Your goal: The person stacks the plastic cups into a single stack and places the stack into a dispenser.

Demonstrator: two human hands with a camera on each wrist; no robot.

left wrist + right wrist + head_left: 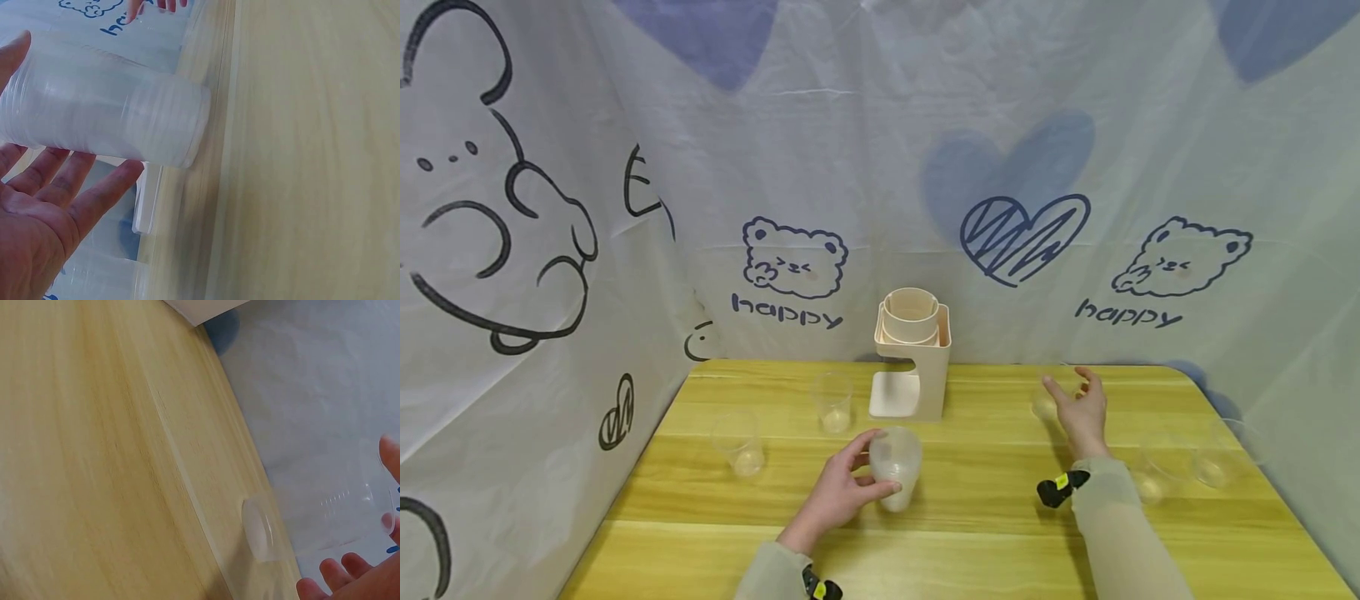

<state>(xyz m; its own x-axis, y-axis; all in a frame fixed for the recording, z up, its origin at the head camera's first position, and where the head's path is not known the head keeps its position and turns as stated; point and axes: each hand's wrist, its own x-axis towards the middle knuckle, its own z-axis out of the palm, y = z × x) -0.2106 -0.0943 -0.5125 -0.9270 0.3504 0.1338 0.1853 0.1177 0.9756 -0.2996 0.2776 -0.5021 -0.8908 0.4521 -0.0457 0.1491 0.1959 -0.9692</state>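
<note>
My left hand point(842, 493) holds a stack of nested clear plastic cups point(897, 467) over the middle of the table. In the left wrist view the thumb lies on one side of the stack point(112, 103) and the fingers on the other. At the back right, my right hand point(1082, 412) is around the upper part of a single clear plastic cup point(312, 515) standing upright. Its thumb and fingers are spread apart, with the fingertips right by the cup's rim and side.
A beige stand point(932, 379) with a round holder on top is at the back centre. Left of it stand two clear cups, one nearer point(747, 458) and one farther point(835, 417). Two more, a cup point(1148, 483) and its neighbour point(1212, 471), stand at the right. A printed curtain point(880, 167) hangs behind the table.
</note>
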